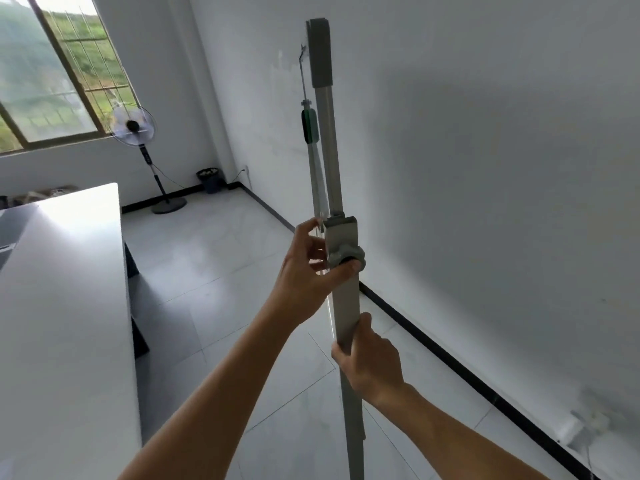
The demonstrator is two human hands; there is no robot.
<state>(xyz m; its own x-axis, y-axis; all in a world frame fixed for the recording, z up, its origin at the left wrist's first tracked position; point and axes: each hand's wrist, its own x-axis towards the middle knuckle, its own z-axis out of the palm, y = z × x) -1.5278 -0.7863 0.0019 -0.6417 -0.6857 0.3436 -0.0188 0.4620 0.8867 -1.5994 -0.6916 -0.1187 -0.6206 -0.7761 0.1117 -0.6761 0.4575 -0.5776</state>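
A tall grey telescopic pole (pixel 346 306) stands upright in front of me, its thinner inner tube (pixel 329 150) rising to a dark grey cap (pixel 320 53). My left hand (pixel 308 268) pinches the grey locking knob (pixel 346 259) on the pole's collar, thumb on the knob. My right hand (pixel 370 362) grips the pole's outer tube lower down. Behind the pole a thin tool with a green handle (pixel 310 126) hangs from a hook (pixel 303 53) on the white wall.
A white table (pixel 62 289) fills the left side. A standing fan (pixel 135 128) and a dark waste bin (pixel 209 178) stand by the far wall under a window (pixel 52 74). The floor is pale tile with black skirting (pixel 467 372) along the right wall.
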